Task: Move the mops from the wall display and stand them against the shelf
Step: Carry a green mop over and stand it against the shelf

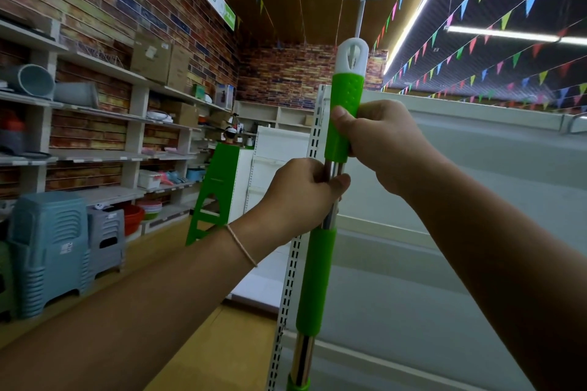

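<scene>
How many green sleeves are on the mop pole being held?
2 in full: the upper green grip in the right hand, the lower green sleeve below the left hand. A third green piece shows at the frame's bottom edge.

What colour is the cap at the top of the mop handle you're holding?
White, a looped plastic cap above the green grip sleeve; clearest in the head view.

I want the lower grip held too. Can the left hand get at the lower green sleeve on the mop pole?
Probably yes: the left hand grips the pole just above the bare lower green sleeve.

2 mops (344,124), 2 hands (301,194)
</scene>
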{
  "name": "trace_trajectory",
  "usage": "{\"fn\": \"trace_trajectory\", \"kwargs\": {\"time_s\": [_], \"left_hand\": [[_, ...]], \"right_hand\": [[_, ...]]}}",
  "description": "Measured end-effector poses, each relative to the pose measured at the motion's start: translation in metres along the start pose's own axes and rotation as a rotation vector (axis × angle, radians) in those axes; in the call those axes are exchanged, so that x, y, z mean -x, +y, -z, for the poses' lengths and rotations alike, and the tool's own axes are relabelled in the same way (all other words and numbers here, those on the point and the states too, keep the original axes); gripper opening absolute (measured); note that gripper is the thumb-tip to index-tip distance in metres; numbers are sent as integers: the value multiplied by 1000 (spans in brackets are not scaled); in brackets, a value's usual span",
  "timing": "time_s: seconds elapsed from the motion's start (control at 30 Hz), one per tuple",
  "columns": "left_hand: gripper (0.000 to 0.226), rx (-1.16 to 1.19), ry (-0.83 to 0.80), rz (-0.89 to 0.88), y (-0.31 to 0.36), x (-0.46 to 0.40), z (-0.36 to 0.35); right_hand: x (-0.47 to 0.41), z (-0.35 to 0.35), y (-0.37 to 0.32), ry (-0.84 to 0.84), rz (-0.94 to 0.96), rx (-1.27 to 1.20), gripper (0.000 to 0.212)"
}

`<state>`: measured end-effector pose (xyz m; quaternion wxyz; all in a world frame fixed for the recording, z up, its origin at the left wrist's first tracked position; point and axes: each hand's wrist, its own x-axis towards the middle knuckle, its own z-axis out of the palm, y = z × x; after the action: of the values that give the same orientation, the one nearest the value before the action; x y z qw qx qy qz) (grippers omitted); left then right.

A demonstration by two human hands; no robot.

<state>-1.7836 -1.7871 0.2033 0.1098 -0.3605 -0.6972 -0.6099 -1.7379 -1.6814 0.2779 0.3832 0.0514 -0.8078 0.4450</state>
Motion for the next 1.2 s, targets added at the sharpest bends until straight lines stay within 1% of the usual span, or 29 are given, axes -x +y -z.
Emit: {"fn": "trace_trajectory", "kwargs": {"time_s": [0.17,0.33,0.53,0.6,0.73,0.83,1.03,1.2], "left_hand": [[15,43,0,-22,4,-3,1],[15,41,-28,4,1,-5,3],[19,38,-39,0,-2,-16,5],[19,30,-43,6,-8,-21,4],[20,16,-61,44,-26,-30,-4],[21,38,-40,66,-37,-43,-9],[25,44,2,111,-56,-71,-25],[29,36,30,123,-68,-88,-34]], "right_hand": [[-5,2,-4,14,37,-13,24],[-8,-2,1,8,13,-1,24],[-15,-6,4,45,21,-13,25],[-17,-8,9,55,19,17,26],[-24,-15,28,60,-21,62,27],[-36,-19,39,94,-48,74,29],[-68,-28,63,121,-167,75,30],[-85,-32,77,147,-209,98,31]]}}
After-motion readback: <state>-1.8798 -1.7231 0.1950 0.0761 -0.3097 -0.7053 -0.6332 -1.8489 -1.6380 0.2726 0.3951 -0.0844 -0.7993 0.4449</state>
